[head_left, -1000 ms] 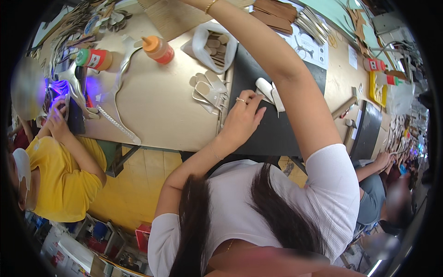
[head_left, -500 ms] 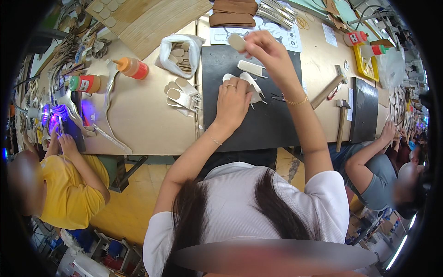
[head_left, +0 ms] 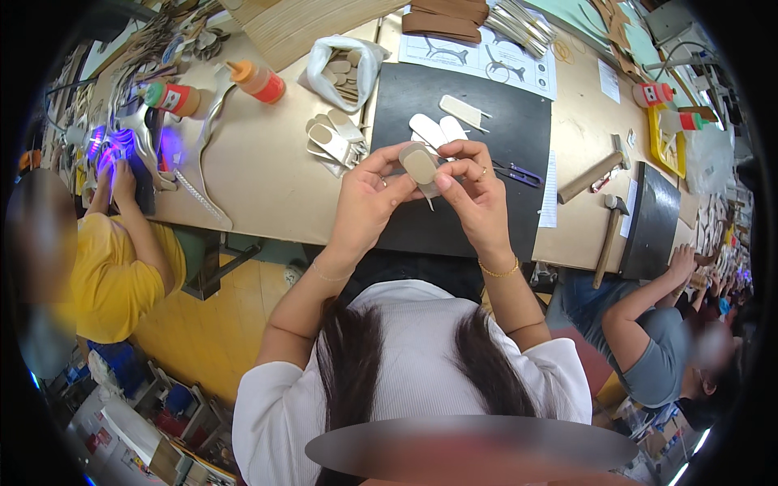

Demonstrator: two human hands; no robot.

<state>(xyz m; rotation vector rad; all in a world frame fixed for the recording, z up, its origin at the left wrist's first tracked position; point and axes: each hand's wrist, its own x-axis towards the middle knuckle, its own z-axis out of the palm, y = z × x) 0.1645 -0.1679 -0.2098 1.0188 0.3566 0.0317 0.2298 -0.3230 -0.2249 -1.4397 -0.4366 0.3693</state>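
Observation:
A beige oval pad (head_left: 421, 166) lies against a greyish, round-ended leather tab, with a thin strip hanging below it. My left hand (head_left: 366, 202) pinches this pair from the left. From the right, the thumb and fingers of my right hand (head_left: 478, 194) close on the same pair. Both hands are raised over the near part of a black mat (head_left: 446, 89). Just beyond my fingers, white round-ended tabs (head_left: 425, 128) lie on the mat, partly hidden by the right hand. Farther back is a single pale tab (head_left: 462, 111) with thin prongs.
Several finished-looking tabs (head_left: 328, 142) are piled left of the mat, near a white bag (head_left: 374, 69) of oval pads. Dark snips (head_left: 519, 174) lie at the right, then a hammer (head_left: 612, 235). Glue bottles (head_left: 258, 81) stand left. People sit on both sides.
My right hand has come down toward me with the oval pad. My left hand has lifted a tab off the mat, and the two pieces now meet between both hands. The view has shifted slightly.

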